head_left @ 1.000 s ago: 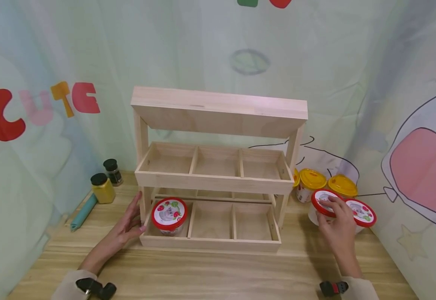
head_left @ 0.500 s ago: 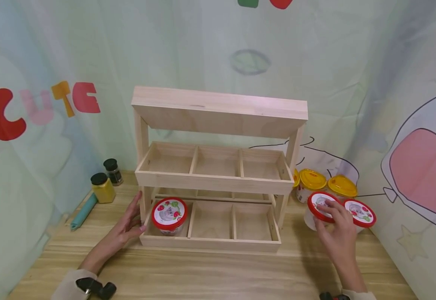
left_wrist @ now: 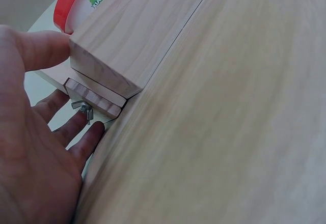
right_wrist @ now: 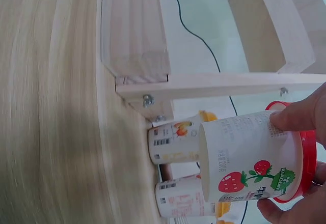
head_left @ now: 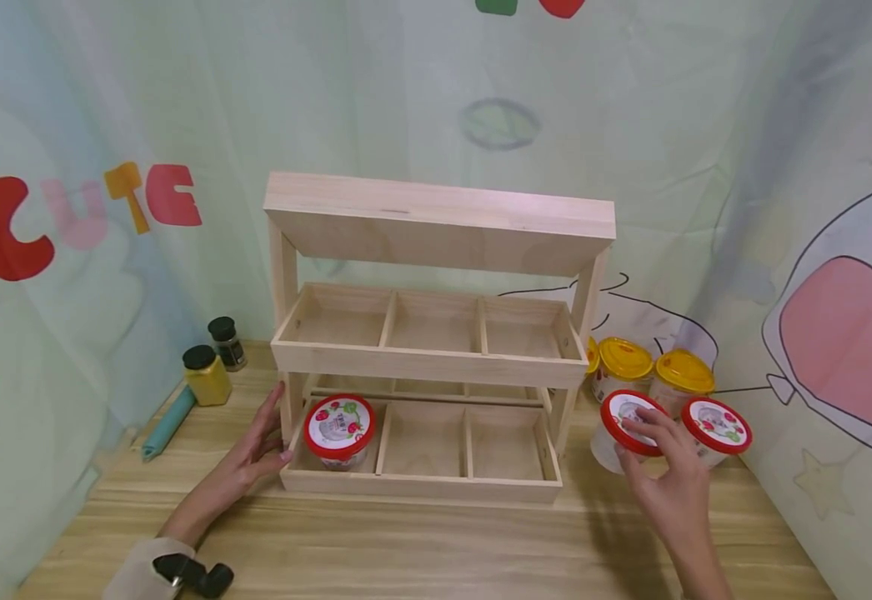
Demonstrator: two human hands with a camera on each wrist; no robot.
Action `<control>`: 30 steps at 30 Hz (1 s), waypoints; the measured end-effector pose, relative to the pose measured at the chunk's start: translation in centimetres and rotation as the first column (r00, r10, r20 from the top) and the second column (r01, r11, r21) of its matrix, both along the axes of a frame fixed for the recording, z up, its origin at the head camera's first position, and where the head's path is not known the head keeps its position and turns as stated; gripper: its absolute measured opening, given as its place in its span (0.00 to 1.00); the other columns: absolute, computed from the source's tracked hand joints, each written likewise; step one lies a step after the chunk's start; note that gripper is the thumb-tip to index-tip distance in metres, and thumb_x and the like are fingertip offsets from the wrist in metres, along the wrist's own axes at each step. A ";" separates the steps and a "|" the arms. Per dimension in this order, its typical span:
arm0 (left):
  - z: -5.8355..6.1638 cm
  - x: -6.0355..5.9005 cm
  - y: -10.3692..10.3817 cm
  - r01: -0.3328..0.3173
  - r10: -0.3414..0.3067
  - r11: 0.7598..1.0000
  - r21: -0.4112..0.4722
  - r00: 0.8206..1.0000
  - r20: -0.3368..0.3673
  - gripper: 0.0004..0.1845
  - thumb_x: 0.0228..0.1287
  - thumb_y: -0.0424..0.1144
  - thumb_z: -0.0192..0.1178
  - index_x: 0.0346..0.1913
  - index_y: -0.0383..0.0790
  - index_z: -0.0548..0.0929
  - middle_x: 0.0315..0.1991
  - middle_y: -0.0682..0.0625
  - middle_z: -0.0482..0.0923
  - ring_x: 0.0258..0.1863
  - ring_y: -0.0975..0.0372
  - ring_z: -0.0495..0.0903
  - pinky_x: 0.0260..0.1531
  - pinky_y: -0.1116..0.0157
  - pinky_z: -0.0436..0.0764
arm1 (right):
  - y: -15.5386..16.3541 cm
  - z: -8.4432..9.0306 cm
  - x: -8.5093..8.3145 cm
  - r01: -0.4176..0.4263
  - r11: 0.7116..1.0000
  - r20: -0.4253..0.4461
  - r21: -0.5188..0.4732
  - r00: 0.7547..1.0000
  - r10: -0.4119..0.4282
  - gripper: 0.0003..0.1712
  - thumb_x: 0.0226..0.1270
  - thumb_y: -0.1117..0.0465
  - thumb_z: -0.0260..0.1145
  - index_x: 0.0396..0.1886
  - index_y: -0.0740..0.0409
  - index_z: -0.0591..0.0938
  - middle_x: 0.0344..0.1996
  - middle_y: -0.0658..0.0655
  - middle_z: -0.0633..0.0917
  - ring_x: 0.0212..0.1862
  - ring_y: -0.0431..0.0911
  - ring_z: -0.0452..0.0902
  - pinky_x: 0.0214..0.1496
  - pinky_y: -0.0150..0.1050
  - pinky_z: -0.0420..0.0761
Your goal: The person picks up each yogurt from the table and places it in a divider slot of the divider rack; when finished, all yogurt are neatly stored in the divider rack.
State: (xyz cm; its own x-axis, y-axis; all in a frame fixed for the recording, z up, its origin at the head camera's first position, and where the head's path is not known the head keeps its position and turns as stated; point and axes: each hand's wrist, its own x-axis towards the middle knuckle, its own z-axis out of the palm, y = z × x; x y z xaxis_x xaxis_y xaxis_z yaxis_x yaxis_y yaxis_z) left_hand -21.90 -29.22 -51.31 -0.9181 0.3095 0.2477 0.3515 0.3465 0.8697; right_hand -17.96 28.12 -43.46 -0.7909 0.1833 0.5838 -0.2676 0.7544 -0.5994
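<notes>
- Head: your right hand (head_left: 672, 479) is holding a red-lidded cup (head_left: 614, 433) right of the wooden rack (head_left: 436, 364), before the yellow-lidded cups (head_left: 626, 360); your left hand (head_left: 248, 458) is resting against the rack's left end, fingers loosely extended.
- Left wrist: your thumb is touching the rack's corner.
- Right wrist: you are pinching the cup near its lid, its base hanging above the table (right_wrist: 61, 132).

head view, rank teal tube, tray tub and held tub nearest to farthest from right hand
1. Held tub, in the right hand
2. Tray tub, left section of the lower tray
3. Teal tube, far left of the table
</notes>
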 end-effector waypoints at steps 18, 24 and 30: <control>-0.2 -0.1 -0.1 0.009 -0.009 1.000 -0.004 1.000 -0.024 0.55 0.76 0.32 0.60 0.89 0.57 0.32 0.82 0.19 0.49 0.72 0.18 0.63 0.60 0.78 0.72 | -2.0 1.2 1.7 -0.131 0.991 -0.007 0.005 0.991 0.131 0.26 0.58 0.73 0.81 0.54 0.48 0.91 0.64 0.54 0.88 0.64 0.24 0.71 0.58 0.11 0.70; -0.1 -0.1 0.0 0.004 -0.004 1.000 -0.010 1.000 -0.028 0.55 0.76 0.32 0.60 0.89 0.57 0.32 0.82 0.20 0.49 0.73 0.20 0.63 0.60 0.78 0.72 | -2.9 1.4 2.0 -0.217 0.976 -0.024 -0.009 0.976 0.217 0.27 0.57 0.75 0.81 0.53 0.46 0.91 0.64 0.55 0.88 0.65 0.27 0.75 0.60 0.12 0.72; 0.0 -0.1 0.0 0.004 -0.004 1.000 -0.009 1.000 -0.024 0.55 0.76 0.32 0.60 0.89 0.57 0.32 0.82 0.20 0.49 0.73 0.20 0.63 0.60 0.78 0.73 | -3.7 1.0 1.9 -0.281 0.960 -0.036 -0.001 0.959 0.281 0.28 0.57 0.74 0.82 0.53 0.43 0.90 0.64 0.53 0.88 0.65 0.28 0.76 0.59 0.13 0.73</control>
